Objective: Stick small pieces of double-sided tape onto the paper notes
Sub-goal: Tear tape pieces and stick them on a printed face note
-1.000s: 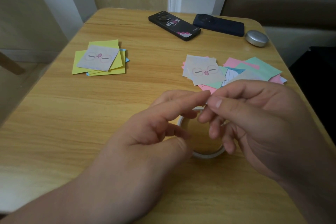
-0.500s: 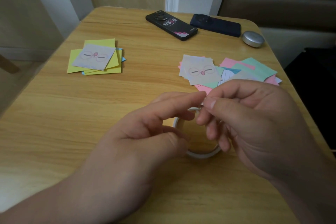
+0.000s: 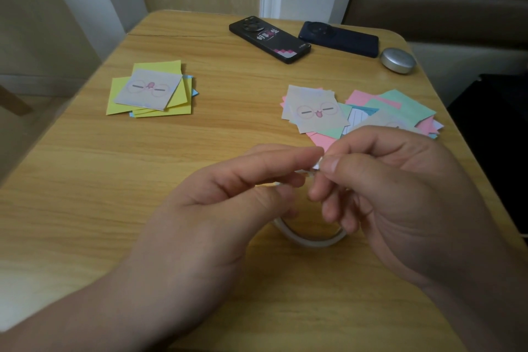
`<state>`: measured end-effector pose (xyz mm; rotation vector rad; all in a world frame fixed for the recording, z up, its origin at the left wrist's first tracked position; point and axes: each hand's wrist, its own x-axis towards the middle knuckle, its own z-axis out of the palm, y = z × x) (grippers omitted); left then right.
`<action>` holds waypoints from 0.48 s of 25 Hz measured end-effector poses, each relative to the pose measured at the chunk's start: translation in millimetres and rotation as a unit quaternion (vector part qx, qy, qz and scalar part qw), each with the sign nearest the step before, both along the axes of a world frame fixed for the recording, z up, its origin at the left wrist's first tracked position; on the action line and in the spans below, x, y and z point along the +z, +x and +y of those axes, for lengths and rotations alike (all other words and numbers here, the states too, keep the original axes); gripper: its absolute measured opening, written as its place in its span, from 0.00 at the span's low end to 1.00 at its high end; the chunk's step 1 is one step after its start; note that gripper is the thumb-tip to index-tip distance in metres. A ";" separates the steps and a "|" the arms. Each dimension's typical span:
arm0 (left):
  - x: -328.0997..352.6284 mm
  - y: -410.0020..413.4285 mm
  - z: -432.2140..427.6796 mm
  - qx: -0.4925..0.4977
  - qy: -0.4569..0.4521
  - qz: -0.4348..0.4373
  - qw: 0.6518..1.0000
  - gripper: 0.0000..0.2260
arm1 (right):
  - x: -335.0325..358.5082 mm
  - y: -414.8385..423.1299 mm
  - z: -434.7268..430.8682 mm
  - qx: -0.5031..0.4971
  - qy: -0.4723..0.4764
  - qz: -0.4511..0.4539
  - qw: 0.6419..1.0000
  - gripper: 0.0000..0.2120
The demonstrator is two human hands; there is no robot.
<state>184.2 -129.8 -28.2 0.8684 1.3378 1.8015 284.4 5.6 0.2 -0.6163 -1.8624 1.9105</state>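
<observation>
A white roll of double-sided tape (image 3: 310, 240) lies flat on the wooden table (image 3: 85, 180), mostly hidden under my hands. My left hand (image 3: 217, 208) and my right hand (image 3: 400, 194) meet above it, fingertips together on a small white piece of tape (image 3: 317, 164). The right thumb and forefinger pinch it; the left forefinger tip touches it from the other side. A loose heap of pink, green and grey paper notes (image 3: 357, 114) lies just beyond my hands. A second stack of yellow notes with a grey face note on top (image 3: 150, 90) lies far left.
Two dark phones (image 3: 270, 38) (image 3: 340, 37) lie near the table's far edge. A small round silver case (image 3: 397, 60) sits at the far right corner. A sofa stands beyond the table on the right.
My hands stay together over the roll. A small white bit of tape now shows between the fingertips. The view has shifted slightly.
</observation>
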 end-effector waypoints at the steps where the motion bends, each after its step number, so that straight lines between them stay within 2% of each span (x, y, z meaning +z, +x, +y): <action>1: 1.6 0.9 0.8 0.013 0.004 0.007 1.000 0.14 | -0.4 -0.2 -1.7 -0.001 -0.008 -0.003 1.000 0.07; 4: -0.5 4.0 4.8 0.090 -0.011 0.050 0.995 0.06 | -3.4 -1.0 -9.9 0.002 -0.029 -0.007 1.000 0.06; 8: 2.0 7.3 4.7 0.136 -0.015 0.078 0.987 0.04 | -8.7 -1.2 -21.0 -0.018 -0.017 0.015 1.000 0.05; 12: 4.1 12.4 7.0 0.175 -0.023 0.042 0.983 0.04 | -9.7 -2.2 -30.0 -0.060 0.023 0.038 0.997 0.03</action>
